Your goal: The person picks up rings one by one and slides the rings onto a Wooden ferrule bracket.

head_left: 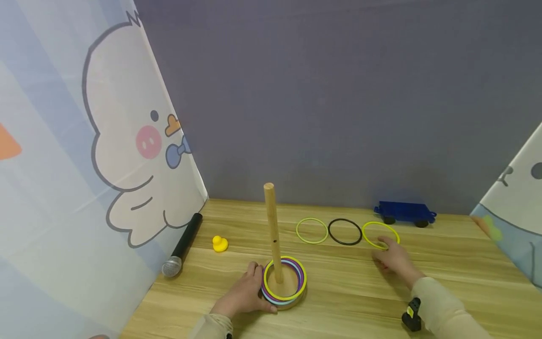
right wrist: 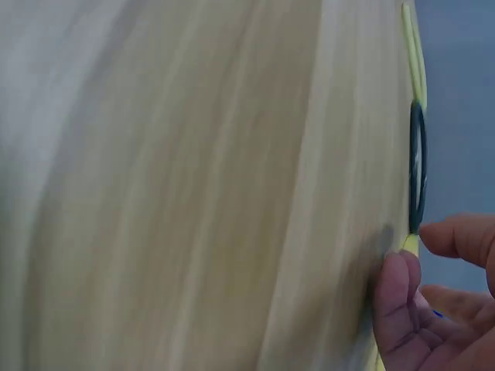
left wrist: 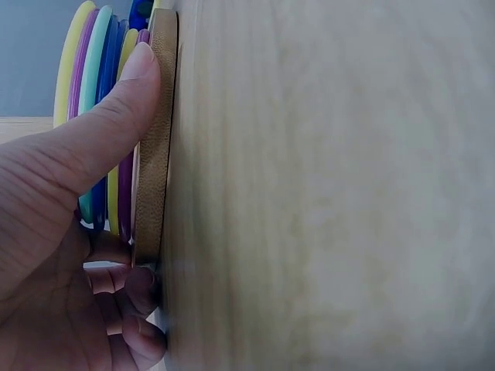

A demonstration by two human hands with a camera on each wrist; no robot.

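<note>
My left hand [head_left: 243, 292] grips the round base of a wooden ring-toss stand [head_left: 273, 226]. In the left wrist view its thumb [left wrist: 116, 120] lies along the base edge [left wrist: 158, 154], and the other fingers curl at the far side. Several coloured rings [left wrist: 93, 77] are stacked around the post, a yellow one on top. Over at the right, my right hand [head_left: 394, 259] is at the near rim of a loose yellow ring [head_left: 379, 222]. The right wrist view has its thumb and forefinger on either side of the rim, slightly apart.
Left of the yellow ring lie a black ring [head_left: 345, 219] and a yellow-green ring [head_left: 312, 218]. A blue toy wagon [head_left: 404, 212] stands at the back right. On the left are a small yellow duck [head_left: 219, 244] and a microphone [head_left: 184, 245]. A grey cloth [head_left: 330, 103] hangs behind the table.
</note>
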